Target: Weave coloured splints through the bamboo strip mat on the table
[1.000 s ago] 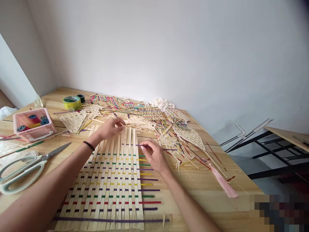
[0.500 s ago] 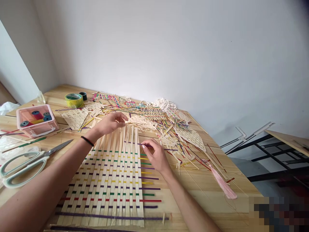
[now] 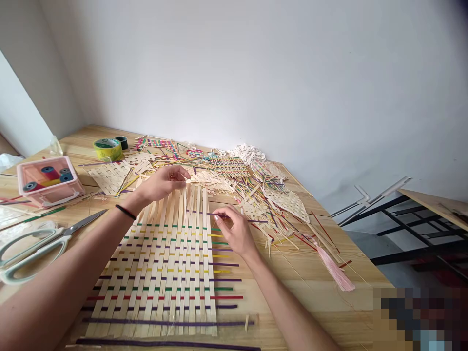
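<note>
A woven mat point(image 3: 157, 273) of pale upright strips crossed by purple, red, green and yellow ones lies on the table. At its far right edge my right hand point(image 3: 234, 226) pinches a thin purple strip point(image 3: 258, 221), whose left part passes among the pale strips. Above the far ends of the pale strips is my left hand point(image 3: 166, 183), a black band on its wrist. Its thumb and fingers are pressed together near a pale strip end; the grip is small in view.
Scissors point(image 3: 62, 238) lie at the left, near a pink box point(image 3: 49, 183) of thread spools. Yellow tape point(image 3: 107, 149) stands behind. Loose strips and woven pieces point(image 3: 230, 166) spread across the back; a pink tassel point(image 3: 334, 268) lies right.
The camera view has shifted slightly. My left hand's thumb and fingers are closer together, near the pale strip ends. My right hand still holds the purple strip at about the same place.
</note>
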Demonstrator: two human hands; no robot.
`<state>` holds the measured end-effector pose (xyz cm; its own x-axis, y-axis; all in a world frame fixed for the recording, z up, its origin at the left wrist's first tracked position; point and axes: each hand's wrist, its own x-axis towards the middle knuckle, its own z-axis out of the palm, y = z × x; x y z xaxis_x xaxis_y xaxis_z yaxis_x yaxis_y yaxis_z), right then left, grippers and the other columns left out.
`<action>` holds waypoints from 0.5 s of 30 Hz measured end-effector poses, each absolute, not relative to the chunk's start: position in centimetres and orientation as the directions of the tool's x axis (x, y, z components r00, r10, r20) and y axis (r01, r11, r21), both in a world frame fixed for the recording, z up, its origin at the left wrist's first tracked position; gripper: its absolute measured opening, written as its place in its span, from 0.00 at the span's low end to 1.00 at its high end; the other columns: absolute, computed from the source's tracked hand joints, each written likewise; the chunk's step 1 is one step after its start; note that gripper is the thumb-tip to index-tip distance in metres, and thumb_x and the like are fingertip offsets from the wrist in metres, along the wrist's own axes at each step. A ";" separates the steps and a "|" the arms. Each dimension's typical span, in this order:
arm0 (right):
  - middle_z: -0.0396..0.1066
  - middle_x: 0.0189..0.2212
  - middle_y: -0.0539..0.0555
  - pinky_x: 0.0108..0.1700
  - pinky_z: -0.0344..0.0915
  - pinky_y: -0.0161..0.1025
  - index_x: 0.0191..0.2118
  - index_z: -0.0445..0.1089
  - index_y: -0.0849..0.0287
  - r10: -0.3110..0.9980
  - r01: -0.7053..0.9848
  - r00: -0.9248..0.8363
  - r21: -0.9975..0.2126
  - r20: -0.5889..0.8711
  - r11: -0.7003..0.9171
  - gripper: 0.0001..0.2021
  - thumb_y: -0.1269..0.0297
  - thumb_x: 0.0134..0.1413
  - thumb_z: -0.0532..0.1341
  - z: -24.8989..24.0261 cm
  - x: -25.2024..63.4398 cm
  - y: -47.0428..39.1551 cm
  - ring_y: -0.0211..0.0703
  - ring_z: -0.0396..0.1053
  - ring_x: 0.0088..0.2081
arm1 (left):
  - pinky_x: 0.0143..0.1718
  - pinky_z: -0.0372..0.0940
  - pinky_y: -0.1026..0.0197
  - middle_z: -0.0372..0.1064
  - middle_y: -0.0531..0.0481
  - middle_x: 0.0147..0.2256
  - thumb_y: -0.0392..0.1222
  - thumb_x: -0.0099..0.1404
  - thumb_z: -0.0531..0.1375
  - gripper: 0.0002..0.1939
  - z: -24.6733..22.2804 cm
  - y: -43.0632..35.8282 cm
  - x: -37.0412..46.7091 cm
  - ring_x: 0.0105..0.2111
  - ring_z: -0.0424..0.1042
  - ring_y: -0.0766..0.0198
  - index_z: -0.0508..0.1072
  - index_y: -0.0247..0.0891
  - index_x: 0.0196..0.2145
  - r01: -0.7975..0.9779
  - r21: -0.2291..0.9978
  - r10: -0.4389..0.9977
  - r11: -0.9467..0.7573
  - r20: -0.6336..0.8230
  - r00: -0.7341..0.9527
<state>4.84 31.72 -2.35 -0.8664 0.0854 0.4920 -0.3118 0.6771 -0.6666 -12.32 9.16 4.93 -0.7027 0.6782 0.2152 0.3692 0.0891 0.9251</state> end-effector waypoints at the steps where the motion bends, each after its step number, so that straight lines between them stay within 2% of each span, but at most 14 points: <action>1: 0.76 0.37 0.54 0.44 0.71 0.44 0.40 0.74 0.54 0.085 -0.313 -0.865 -0.665 0.494 0.678 0.06 0.65 0.67 0.60 -2.4 4.8 31.7 0.47 0.74 0.40 | 0.33 0.61 0.59 0.70 0.53 0.29 0.46 0.56 0.67 0.13 4.9 9.1 -12.3 0.30 0.68 0.62 0.76 0.39 0.38 0.367 0.928 0.678 0.068 0.226 -0.699; 6: 0.77 0.38 0.55 0.45 0.72 0.45 0.40 0.75 0.54 0.092 -0.304 -0.866 -0.663 0.492 0.684 0.06 0.64 0.67 0.60 -2.5 4.8 31.8 0.48 0.74 0.41 | 0.36 0.64 0.58 0.72 0.51 0.32 0.46 0.57 0.68 0.13 4.8 9.2 -12.4 0.33 0.70 0.61 0.76 0.38 0.39 0.376 0.927 0.678 0.006 0.272 -0.682; 12: 0.77 0.38 0.55 0.44 0.72 0.43 0.41 0.76 0.55 0.074 -0.325 -0.867 -0.670 0.493 0.667 0.07 0.63 0.69 0.60 -2.6 4.6 32.0 0.47 0.74 0.41 | 0.45 0.67 0.54 0.75 0.48 0.38 0.47 0.60 0.67 0.12 5.0 9.3 -12.1 0.39 0.73 0.57 0.76 0.38 0.38 0.480 0.874 0.657 0.078 0.316 -0.684; 15: 0.78 0.38 0.55 0.44 0.72 0.43 0.42 0.77 0.55 0.066 -0.331 -0.869 -0.676 0.490 0.658 0.08 0.63 0.70 0.60 -2.6 4.5 32.1 0.47 0.75 0.41 | 0.47 0.67 0.53 0.76 0.48 0.38 0.48 0.61 0.65 0.13 5.1 9.3 -12.0 0.39 0.74 0.57 0.77 0.38 0.40 0.486 0.869 0.665 0.094 0.309 -0.680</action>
<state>4.53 32.08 -2.63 -0.8690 0.0664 0.4903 -0.3310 0.6584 -0.6760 -12.00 9.28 5.06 -0.6799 0.6651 0.3090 0.4863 0.0936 0.8687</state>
